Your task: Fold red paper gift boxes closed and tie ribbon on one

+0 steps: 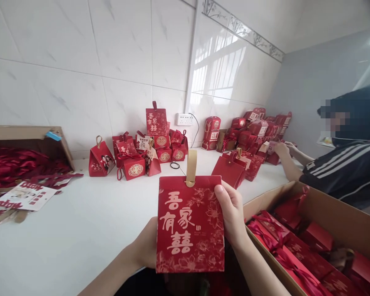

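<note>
A red gift box [187, 226] with white Chinese characters, pale flower prints and a gold strap loop [191, 164] on top is held upright in front of me. My right hand [232, 211] grips its upper right side, the thumb pressed on the front face. At its left side is my left hand [147, 242], closed against the edge; its fingers are hidden behind the box. Both hands are over the near edge of the white table [110, 222].
Several red gift boxes [134, 169] stand by the tiled wall, with more piled [249, 131] to the right. A cardboard carton [333, 195] of red boxes is at my right. Ribbons [18, 164] spill from a box at left. A co-worker [342, 164] handles a box at far right.
</note>
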The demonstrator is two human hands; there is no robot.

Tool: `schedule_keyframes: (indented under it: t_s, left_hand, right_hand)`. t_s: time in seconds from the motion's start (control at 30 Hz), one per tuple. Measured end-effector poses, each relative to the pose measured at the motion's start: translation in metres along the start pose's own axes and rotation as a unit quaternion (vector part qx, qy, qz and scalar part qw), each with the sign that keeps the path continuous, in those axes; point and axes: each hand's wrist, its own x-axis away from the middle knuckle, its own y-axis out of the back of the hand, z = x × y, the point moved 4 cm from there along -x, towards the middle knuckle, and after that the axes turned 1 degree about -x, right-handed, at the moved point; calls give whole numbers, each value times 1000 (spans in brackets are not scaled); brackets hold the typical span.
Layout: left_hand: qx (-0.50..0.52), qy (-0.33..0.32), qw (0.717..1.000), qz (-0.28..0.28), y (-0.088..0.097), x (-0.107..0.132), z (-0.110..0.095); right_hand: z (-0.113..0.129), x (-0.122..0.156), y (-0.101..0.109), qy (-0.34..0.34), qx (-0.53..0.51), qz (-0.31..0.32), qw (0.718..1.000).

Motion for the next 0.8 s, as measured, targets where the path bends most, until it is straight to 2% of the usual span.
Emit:
schedule_keyframes:
  t_s: [0.1, 0.2, 0.37, 0.57, 0.67, 0.8]
  left_hand:
    - [27, 4, 999, 23, -27, 3, -1]
    - [49, 16, 998, 27, -43, 7, 5]
    - [116, 36, 992, 22, -48, 20, 18]
    - [234, 123, 963, 47, -71, 19, 17]
    - [232, 126, 964, 38, -77, 16, 18]
    - [228, 120, 966, 12, -77, 15, 26]
  right_hand:
    - [6, 11, 13, -23, 6, -23, 999]
    - [9, 21, 24, -46, -8, -39, 998]
    - [6, 30, 30, -66, -2, -26, 997]
    - [4, 33, 31, -66, 28, -5, 997]
    - [3, 36, 34, -70, 17, 2, 997]
    - [1, 39, 39, -81, 17, -4, 997]
